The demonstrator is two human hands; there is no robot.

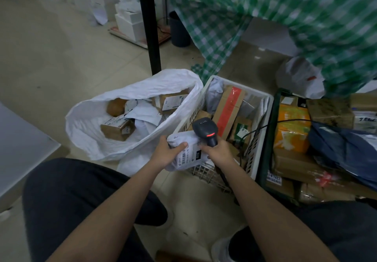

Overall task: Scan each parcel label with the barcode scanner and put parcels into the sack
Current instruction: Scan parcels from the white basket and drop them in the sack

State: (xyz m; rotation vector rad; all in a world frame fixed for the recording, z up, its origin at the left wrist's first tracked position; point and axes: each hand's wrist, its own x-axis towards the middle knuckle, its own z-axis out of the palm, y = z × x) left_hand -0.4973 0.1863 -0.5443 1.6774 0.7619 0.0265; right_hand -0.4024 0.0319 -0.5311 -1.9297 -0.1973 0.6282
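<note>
My left hand (166, 152) grips a soft white parcel (188, 155) by its left edge, label facing up, over the near corner of the white crate (263, 137). My right hand (217, 151) holds the black barcode scanner (205, 130) by its handle. The scanner's head hangs just above the parcel with a red light lit. The white sack (91, 131) lies open on the floor to the left, holding several brown boxes and white mailers. Inside the crate are more parcels, among them a brown box with red tape (230, 108).
A dark green crate (267, 145) of boxes and a blue bag stands at the right. A black table leg (150, 27) and a green checked tablecloth (265, 16) hang behind. White boxes are stacked at far left. My dark-trousered legs fill the bottom.
</note>
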